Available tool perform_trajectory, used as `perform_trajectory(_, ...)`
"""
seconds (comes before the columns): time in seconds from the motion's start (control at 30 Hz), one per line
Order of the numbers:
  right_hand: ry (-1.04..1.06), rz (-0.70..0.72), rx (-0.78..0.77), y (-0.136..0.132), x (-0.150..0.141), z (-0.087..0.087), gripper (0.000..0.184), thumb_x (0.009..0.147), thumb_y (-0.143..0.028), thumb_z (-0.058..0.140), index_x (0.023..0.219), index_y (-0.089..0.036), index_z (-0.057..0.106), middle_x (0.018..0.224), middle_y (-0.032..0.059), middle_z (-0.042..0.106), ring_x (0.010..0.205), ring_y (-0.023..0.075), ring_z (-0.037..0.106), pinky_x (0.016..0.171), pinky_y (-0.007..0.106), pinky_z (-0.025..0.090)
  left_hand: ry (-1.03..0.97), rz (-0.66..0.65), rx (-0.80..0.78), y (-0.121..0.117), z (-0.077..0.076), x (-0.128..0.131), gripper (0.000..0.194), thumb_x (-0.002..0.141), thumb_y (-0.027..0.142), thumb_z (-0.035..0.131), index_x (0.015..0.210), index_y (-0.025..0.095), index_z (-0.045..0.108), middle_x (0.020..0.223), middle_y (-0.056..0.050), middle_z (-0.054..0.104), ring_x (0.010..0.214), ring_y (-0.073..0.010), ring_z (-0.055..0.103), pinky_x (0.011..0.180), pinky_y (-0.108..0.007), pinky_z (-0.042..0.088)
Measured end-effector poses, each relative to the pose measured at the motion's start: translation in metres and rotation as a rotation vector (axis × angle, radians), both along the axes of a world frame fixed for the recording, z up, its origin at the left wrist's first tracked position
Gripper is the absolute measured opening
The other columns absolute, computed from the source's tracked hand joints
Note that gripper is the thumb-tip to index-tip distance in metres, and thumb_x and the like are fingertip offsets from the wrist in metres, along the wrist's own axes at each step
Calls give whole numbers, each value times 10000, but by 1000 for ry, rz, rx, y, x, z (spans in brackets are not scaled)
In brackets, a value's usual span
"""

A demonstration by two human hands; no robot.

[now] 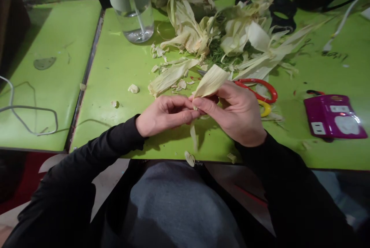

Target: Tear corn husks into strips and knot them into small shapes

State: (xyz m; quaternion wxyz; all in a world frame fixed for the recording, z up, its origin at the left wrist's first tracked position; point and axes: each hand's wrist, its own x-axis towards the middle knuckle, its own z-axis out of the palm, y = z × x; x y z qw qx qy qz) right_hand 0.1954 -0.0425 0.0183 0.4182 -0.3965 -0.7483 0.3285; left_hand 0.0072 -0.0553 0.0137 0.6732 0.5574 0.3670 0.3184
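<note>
Between my two hands, above the green table [104,74], is a pale yellow corn husk [212,80]. My right hand [238,113] pinches it between thumb and fingers, and its broad end curls up over the fingers. My left hand [170,113] meets it at the lower end, thumb and fingertips pressed together there. A thin strip of husk [194,137] hangs down below the fingertips. Just beyond my right hand lie scissors with a red handle [270,91], partly hidden by the hand. Another flat piece of husk [170,77] lies beyond my left hand.
A heap of dried husks [190,28] with green sprigs spreads across the back. A clear water bottle [135,20] stands back left. On the right are a purple power socket [335,117] and a white cable [343,20]. Husk scraps [133,88] dot the table; its edge is close to my body.
</note>
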Motion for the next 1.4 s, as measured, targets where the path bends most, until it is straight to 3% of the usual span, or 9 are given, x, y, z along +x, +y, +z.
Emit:
perform_trajectory(0.37, 24, -28, -60, 3, -4, -9, 292, 897, -431, 715, 694, -240, 629, 654, -25, 556, 594, 126, 487, 575, 307, 433, -35, 13, -168, -4, -10, 6, 312, 794, 408, 802, 785, 116, 690, 638, 13, 642, 474, -26, 433, 443, -162, 346)
perform_trajectory(0.53, 16, 9, -118, 10, 0, -4, 290, 970, -487, 598, 831, -244, 672, 714, -19, 627, 629, 133, 576, 609, 302, 475, -181, 110, -246, -6, -10, 10, 264, 838, 375, 754, 891, 123, 697, 778, -24, 728, 562, -51, 583, 532, -167, 480)
perform_trajectory(0.63, -23, -20, -45, 12, 7, 1, 282, 1021, -461, 506, 943, -259, 686, 831, 13, 697, 750, 174, 649, 714, 352, 505, -292, 188, -308, -5, -11, 9, 161, 852, 262, 717, 924, 125, 676, 806, -32, 752, 634, -74, 660, 629, -193, 555)
perform_trajectory(0.73, -179, -4, 116, 14, 13, 5, 181, 994, -380, 572, 891, -282, 683, 876, 35, 732, 819, 226, 649, 805, 431, 494, -343, 219, -307, -3, -12, 5, 144, 813, 166, 718, 942, 126, 669, 796, -23, 757, 663, -82, 685, 661, -201, 573)
perform_trajectory(0.93, -302, 34, 341, 21, 16, 2, 57, 935, -281, 662, 887, -293, 690, 832, 30, 747, 770, 247, 653, 756, 446, 492, -303, 245, -152, 0, -13, 3, 200, 768, 179, 788, 922, 130, 671, 725, 19, 711, 615, -62, 651, 622, -180, 554)
perform_trajectory(1.07, -296, 35, 373, 22, 14, -1, 69, 935, -257, 668, 872, -282, 682, 819, 17, 748, 728, 220, 646, 740, 413, 495, -211, 231, -84, -1, -12, 3, 232, 828, 317, 772, 854, 125, 645, 720, 5, 697, 586, -55, 632, 596, -178, 548)
perform_trajectory(1.23, -359, 46, 435, 19, 13, 0, 25, 929, -233, 682, 928, -248, 661, 833, 33, 744, 746, 212, 646, 693, 370, 493, -121, 231, -1, -1, -15, 3, 284, 883, 388, 715, 988, 146, 609, 754, -3, 715, 540, -58, 621, 506, -166, 504)
perform_trajectory(1.3, -400, 27, 473, 18, 14, -1, 26, 932, -255, 681, 953, -247, 669, 857, 45, 750, 773, 222, 663, 713, 378, 493, -46, 284, 124, -1, -18, 2, 253, 913, 369, 675, 1024, 165, 577, 780, -9, 728, 561, -68, 641, 511, -169, 507)
perform_trajectory(1.4, -426, 15, 504, 15, 14, -2, 46, 949, -286, 657, 968, -248, 674, 848, 42, 738, 761, 220, 661, 704, 380, 488, 137, 382, 493, -2, -22, 1, 190, 924, 296, 658, 1035, 180, 557, 859, -22, 750, 674, -96, 700, 617, -198, 563)
